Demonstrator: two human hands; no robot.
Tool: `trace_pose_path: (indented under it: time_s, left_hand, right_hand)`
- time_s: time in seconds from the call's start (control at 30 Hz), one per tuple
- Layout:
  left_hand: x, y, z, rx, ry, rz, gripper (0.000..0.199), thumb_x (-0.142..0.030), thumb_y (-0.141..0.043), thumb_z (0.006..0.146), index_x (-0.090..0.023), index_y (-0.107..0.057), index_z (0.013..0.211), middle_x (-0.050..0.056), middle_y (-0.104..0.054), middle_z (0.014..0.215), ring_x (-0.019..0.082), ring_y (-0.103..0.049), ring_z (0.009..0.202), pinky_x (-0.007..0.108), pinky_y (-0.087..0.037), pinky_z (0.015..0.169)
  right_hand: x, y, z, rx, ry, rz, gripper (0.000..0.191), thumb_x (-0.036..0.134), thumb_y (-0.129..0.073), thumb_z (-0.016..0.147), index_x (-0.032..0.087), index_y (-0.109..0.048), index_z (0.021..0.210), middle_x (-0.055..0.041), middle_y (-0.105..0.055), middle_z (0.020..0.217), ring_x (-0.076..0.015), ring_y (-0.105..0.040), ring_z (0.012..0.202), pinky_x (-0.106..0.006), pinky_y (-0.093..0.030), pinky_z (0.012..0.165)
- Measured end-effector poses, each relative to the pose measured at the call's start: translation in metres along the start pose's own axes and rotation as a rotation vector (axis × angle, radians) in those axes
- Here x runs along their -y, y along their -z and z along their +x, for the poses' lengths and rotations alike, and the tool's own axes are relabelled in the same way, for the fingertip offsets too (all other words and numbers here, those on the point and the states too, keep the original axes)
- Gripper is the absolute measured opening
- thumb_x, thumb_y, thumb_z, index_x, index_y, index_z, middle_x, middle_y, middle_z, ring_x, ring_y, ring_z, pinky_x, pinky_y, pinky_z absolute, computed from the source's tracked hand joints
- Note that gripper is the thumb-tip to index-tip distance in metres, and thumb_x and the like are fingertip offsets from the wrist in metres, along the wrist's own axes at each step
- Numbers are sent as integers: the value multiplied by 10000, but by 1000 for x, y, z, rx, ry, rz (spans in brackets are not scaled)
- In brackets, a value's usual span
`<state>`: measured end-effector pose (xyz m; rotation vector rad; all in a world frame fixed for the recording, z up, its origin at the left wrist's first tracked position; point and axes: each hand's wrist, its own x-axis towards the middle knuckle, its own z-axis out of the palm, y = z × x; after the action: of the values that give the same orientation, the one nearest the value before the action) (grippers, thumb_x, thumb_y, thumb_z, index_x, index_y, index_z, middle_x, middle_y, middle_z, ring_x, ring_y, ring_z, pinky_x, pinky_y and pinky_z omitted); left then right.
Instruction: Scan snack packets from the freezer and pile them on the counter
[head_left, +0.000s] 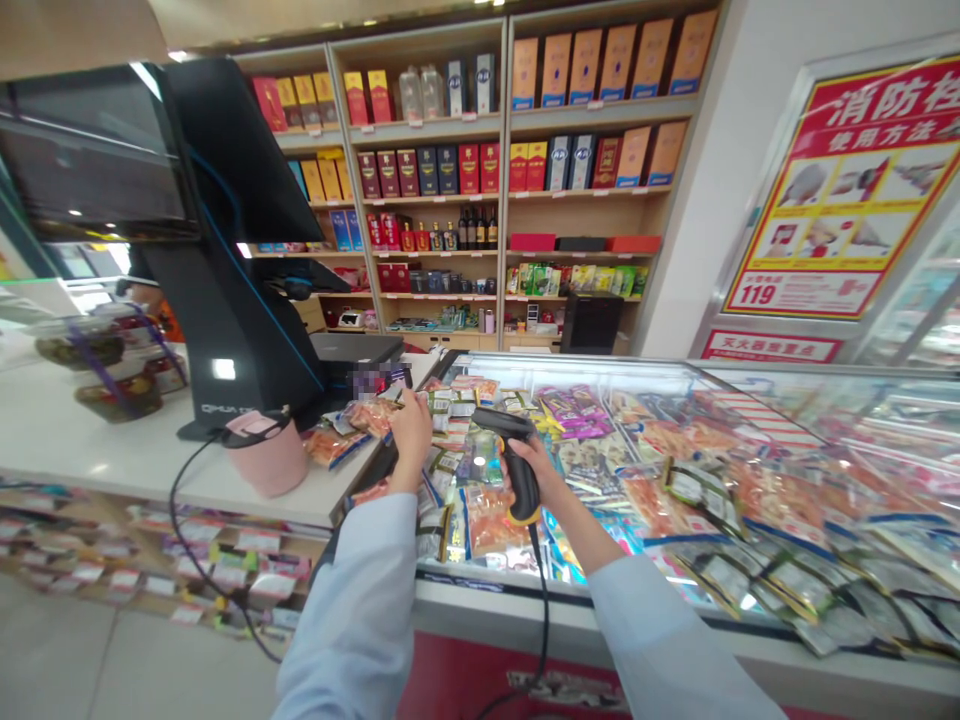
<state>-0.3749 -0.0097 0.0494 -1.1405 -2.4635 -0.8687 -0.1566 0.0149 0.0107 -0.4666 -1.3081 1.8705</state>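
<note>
My right hand point(534, 462) is wrapped around the grip of a black handheld barcode scanner point(523, 490), its head pointing left above the goods. A black cable hangs down from the scanner's handle. At the counter's right edge, my left hand point(412, 430) is closed at the side of a clear snack packet point(373, 415) with reddish contents; its fingertips are partly hidden. Another such packet point(334, 446) lies on the white counter just left of it. Under both hands, many snack packets point(491, 520) cover the glass top of a display case.
To the left, a black checkout terminal point(240, 330) stands on the white counter point(97, 450) beside a pink container point(268, 455). Tied plastic tubs point(120, 390) sit farther left. More packets point(795, 570) are heaped at right. Shelves of boxed bottles point(427, 170) line the back wall.
</note>
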Motion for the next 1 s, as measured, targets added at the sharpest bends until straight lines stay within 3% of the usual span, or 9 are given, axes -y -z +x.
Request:
trace_pose_path:
  time_s: [0.33,0.47,0.6,0.77,0.9,1.0]
  left_hand:
    - [7,-11,2,-16,-38,-39,346,-318,-253,978,-105,-474,1138,174,-698,940,276,-679,862,312,-443,695]
    - [4,-6,-1,0,-28,-51,345,-304,-250,978,-98,-472,1144,174,-702,915,276,-681,869,313,-443,700]
    - [-2,17,-1,-14,-37,-66,349,-322,-244,980,-122,-487,1132,163,-702,937,277,-678,871,315,-440,709]
    - [-17,69,4,-120,-48,-125,357,-351,-252,975,-144,-494,1137,145,-699,907,271,-673,837,312,-430,710]
    - [-50,101,-6,-169,-128,-228,343,-362,-279,970,-143,-506,1103,126,-688,885,252,-658,830,304,-424,724]
    - [-85,106,-30,-138,-217,-350,312,-365,-299,971,-154,-510,1061,96,-676,856,230,-645,815,287,-418,719]
  right_hand:
    - [3,0,-3,10,17,0,376,511,-708,690,165,-587,772,0,-618,545,-125,-557,374,-212,-461,345]
    - [8,1,-3,-4,24,19,381,517,-712,675,169,-596,778,1,-613,543,-129,-555,383,-218,-459,344]
    - [30,5,-13,-40,84,71,378,535,-691,685,178,-626,789,12,-600,547,-112,-522,378,-214,-446,336]
    - [80,25,-43,-113,185,60,359,519,-674,703,184,-632,825,19,-593,566,-106,-515,393,-206,-434,338]
    - [117,50,-81,-197,297,63,365,511,-686,701,182,-634,852,31,-580,572,-97,-504,392,-194,-426,327]
    - [136,69,-114,-262,338,41,373,507,-680,711,178,-639,881,35,-575,582,-91,-510,407,-187,-432,342]
